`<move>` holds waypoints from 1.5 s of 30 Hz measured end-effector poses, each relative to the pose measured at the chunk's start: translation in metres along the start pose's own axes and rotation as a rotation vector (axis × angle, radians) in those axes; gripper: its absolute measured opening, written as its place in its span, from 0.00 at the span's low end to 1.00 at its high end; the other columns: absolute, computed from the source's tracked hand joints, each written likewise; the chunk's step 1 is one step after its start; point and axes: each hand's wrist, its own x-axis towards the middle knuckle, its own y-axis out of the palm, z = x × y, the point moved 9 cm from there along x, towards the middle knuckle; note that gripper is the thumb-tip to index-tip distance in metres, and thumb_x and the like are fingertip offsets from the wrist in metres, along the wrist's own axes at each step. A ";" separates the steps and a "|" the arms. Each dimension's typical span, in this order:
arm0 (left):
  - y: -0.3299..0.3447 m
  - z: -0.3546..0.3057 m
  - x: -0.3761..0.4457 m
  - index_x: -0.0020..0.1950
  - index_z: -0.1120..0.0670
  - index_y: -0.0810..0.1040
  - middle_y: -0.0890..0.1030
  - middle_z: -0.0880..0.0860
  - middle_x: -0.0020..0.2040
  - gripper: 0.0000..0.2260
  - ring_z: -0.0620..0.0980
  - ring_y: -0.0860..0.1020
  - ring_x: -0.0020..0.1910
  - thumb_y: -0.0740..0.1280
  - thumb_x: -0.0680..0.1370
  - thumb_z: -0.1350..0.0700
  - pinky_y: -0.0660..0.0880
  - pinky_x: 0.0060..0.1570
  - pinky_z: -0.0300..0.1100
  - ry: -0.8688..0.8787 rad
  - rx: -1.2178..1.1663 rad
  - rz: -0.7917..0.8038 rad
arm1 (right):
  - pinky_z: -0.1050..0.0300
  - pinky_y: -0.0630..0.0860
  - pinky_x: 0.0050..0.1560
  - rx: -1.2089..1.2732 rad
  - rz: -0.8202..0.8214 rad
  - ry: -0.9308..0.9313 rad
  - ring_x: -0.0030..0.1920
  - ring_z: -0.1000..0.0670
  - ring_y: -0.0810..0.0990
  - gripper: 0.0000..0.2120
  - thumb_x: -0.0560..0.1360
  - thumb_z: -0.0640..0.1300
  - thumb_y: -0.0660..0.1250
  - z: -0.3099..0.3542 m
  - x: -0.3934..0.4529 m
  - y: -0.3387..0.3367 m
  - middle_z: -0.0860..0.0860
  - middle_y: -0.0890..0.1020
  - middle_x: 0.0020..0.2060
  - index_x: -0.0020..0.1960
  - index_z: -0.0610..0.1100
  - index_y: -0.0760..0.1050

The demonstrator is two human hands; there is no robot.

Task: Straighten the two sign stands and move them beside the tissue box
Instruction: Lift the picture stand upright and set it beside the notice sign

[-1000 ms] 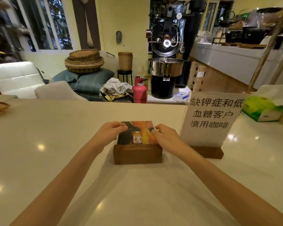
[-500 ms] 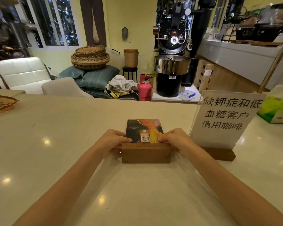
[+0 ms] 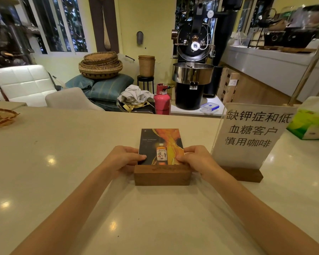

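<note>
A small sign stand point(image 3: 161, 163) with a dark wooden base and an orange bottle picture stands upright on the white counter point(image 3: 63, 162), facing me. My left hand point(image 3: 122, 159) grips its left side and my right hand point(image 3: 193, 161) grips its right side. A taller sign stand point(image 3: 250, 137) with black Chinese writing on white stands just to the right on its own wooden base. The green and white tissue box point(image 3: 309, 124) sits behind that, at the right edge of the view.
A woven tray point(image 3: 0, 117) lies at the counter's far left. Beyond the counter are a white chair point(image 3: 24, 83), cushions with stacked baskets point(image 3: 100, 65), a pink gas cylinder point(image 3: 162, 100) and a black coffee roaster point(image 3: 193, 57).
The picture panel of the small stand has come up from leaning back to standing upright. Both hands stayed on its sides, and my view shifted slightly left.
</note>
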 end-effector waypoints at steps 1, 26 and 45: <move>-0.001 -0.003 0.000 0.52 0.60 0.79 0.84 0.58 0.45 0.12 0.51 0.83 0.39 0.71 0.70 0.62 0.81 0.35 0.38 0.020 0.026 -0.002 | 0.63 0.72 0.33 0.012 0.000 -0.022 0.42 0.51 0.77 0.19 0.71 0.41 0.69 0.001 -0.001 0.000 0.46 0.77 0.47 0.60 0.38 0.72; -0.004 -0.051 -0.029 0.44 0.46 0.73 0.84 0.47 0.38 0.12 0.48 0.84 0.38 0.72 0.69 0.61 0.81 0.32 0.36 0.430 0.156 -0.048 | 0.67 0.75 0.44 0.110 -0.237 -0.490 0.51 0.52 0.78 0.16 0.72 0.44 0.67 0.020 -0.057 -0.017 0.53 0.76 0.51 0.56 0.52 0.63; 0.010 -0.053 -0.051 0.45 0.47 0.73 0.82 0.46 0.40 0.13 0.46 0.82 0.41 0.72 0.69 0.62 0.80 0.42 0.39 0.533 0.308 -0.053 | 0.72 0.76 0.42 -0.019 -0.295 -0.656 0.49 0.53 0.78 0.18 0.72 0.41 0.66 0.010 -0.084 -0.025 0.51 0.77 0.49 0.57 0.49 0.62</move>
